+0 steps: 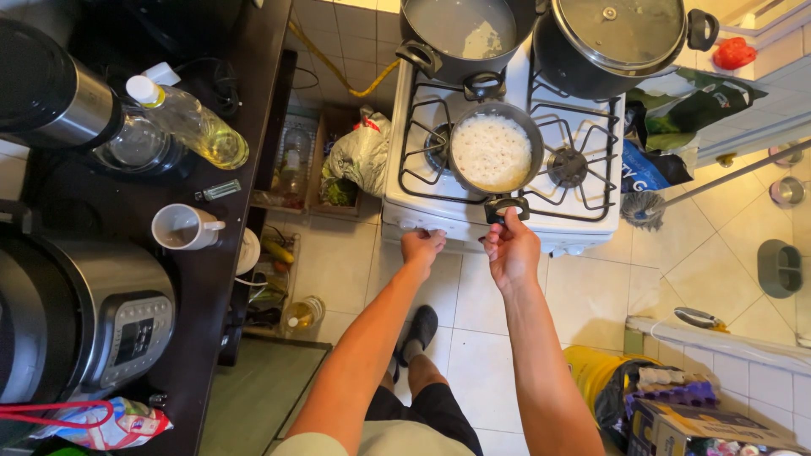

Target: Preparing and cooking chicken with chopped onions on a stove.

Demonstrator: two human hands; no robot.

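Note:
A small dark pot (493,154) full of bubbling white liquid sits on the front left burner of a white gas stove (591,221). My right hand (510,250) grips the pot's near side handle (507,207). At the stove's front edge my left hand (421,246) has its fingers closed on a knob. Two larger dark pots stand on the back burners: an open one (460,32) with pale liquid and one under a glass lid (619,34).
A dark counter (211,279) on the left carries an oil bottle (190,123), a white mug (182,227), a metal pressure cooker (93,317) and a lighter (218,191). Bags and bottles fill the gap beside the stove. A mop (646,208), boxes and a yellow bag lie right.

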